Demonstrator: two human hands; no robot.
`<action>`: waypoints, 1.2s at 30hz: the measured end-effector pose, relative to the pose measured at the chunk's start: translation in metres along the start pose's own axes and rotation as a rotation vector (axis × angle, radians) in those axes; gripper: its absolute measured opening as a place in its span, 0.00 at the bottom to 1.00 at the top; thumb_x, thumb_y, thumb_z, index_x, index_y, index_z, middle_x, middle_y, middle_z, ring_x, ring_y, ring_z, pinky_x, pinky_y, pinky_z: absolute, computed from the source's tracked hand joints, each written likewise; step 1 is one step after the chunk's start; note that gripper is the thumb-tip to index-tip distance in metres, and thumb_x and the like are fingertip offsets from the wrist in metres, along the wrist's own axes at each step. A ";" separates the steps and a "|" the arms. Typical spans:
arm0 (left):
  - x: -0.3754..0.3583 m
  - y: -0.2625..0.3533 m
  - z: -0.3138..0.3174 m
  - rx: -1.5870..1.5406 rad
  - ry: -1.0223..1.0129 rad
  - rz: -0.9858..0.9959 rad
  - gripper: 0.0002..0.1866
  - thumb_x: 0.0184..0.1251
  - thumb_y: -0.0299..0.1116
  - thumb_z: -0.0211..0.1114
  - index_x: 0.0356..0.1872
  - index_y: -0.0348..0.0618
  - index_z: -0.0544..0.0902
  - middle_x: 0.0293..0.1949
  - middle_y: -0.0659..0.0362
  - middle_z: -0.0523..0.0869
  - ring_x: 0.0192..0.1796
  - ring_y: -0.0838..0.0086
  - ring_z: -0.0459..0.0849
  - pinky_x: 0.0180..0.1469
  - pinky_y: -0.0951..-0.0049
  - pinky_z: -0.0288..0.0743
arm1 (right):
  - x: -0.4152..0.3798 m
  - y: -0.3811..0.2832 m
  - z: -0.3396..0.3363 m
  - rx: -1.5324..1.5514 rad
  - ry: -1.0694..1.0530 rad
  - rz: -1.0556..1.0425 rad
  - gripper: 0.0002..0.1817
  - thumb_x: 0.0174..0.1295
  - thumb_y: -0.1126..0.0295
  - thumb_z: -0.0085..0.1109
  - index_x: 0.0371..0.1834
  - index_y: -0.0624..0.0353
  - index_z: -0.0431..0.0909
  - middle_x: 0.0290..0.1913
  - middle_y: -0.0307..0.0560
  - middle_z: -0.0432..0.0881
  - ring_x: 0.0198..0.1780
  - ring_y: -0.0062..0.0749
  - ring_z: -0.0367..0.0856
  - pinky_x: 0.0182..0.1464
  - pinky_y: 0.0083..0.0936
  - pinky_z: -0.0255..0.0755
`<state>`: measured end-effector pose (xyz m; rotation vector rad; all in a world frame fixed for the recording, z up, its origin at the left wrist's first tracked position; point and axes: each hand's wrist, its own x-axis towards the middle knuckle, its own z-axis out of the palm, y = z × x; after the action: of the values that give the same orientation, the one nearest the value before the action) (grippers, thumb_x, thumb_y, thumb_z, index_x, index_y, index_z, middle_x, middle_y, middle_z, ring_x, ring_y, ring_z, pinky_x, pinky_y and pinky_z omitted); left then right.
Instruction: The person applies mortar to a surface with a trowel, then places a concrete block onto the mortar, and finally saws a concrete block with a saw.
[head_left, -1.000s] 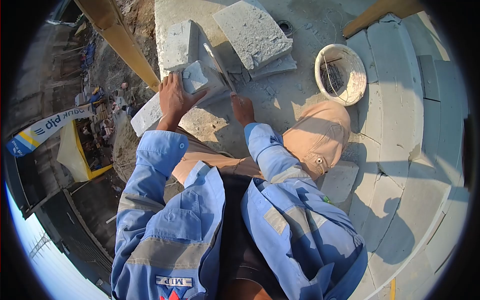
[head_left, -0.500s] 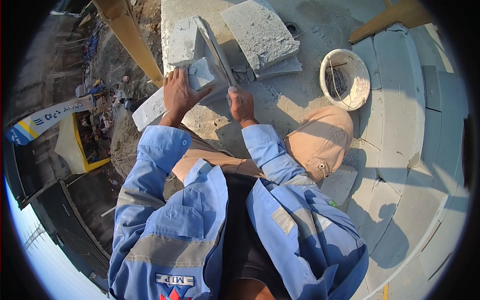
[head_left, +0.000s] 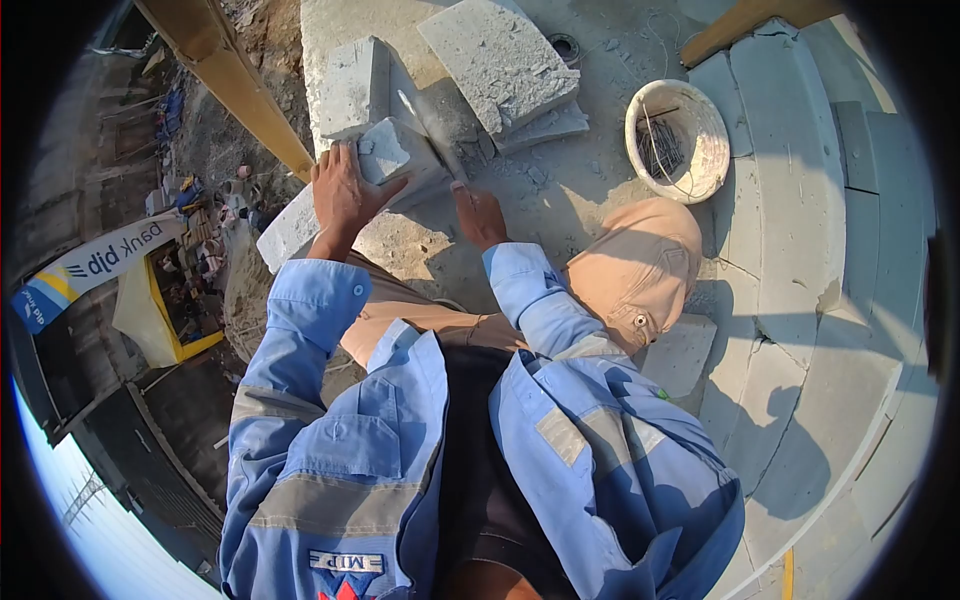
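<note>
Sunlit concrete floor (head_left: pixel 570 180): near its left edge, the left hand (head_left: pixel 343 195) spreads over a pale block (head_left: pixel 414 150); the right hand (head_left: pixel 481 217) grips a long-bladed tool (head_left: pixel 413 112), motion-blurred.

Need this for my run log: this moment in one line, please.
left hand: spread on block | right hand: closed on long tool | long tool: beside block | bucket: thin rods inside

Blade (head_left: pixel 421 119) blurred; wood post (head_left: pixel 225 80) pt. cut off

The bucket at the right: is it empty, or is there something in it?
Not empty: dark, thin rods lie inside the bucket, seen through its open top.
</note>
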<state>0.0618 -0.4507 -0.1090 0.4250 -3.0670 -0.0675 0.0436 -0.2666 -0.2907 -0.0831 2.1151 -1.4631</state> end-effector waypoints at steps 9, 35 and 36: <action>0.006 0.000 -0.005 0.034 -0.110 -0.060 0.51 0.44 0.71 0.74 0.58 0.33 0.77 0.54 0.48 0.80 0.61 0.54 0.76 0.66 0.58 0.66 | -0.013 -0.007 -0.009 0.071 -0.036 -0.116 0.31 0.71 0.46 0.46 0.35 0.68 0.81 0.31 0.68 0.82 0.36 0.67 0.80 0.41 0.50 0.69; 0.003 -0.005 -0.008 -0.073 -0.032 -0.067 0.48 0.43 0.67 0.77 0.60 0.39 0.77 0.52 0.52 0.81 0.59 0.59 0.78 0.64 0.61 0.67 | -0.041 -0.088 -0.022 0.120 0.077 -0.310 0.29 0.75 0.50 0.38 0.23 0.62 0.70 0.22 0.53 0.72 0.27 0.47 0.72 0.33 0.42 0.61; 0.001 -0.004 -0.007 -0.056 -0.067 -0.068 0.49 0.44 0.66 0.77 0.61 0.39 0.76 0.53 0.52 0.81 0.60 0.60 0.78 0.64 0.61 0.67 | -0.034 -0.079 -0.019 0.081 0.098 -0.383 0.28 0.75 0.51 0.39 0.23 0.62 0.70 0.22 0.54 0.72 0.27 0.48 0.73 0.32 0.41 0.62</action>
<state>0.0626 -0.4554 -0.1019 0.5346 -3.1064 -0.1731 0.0431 -0.2701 -0.2022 -0.4141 2.2001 -1.8010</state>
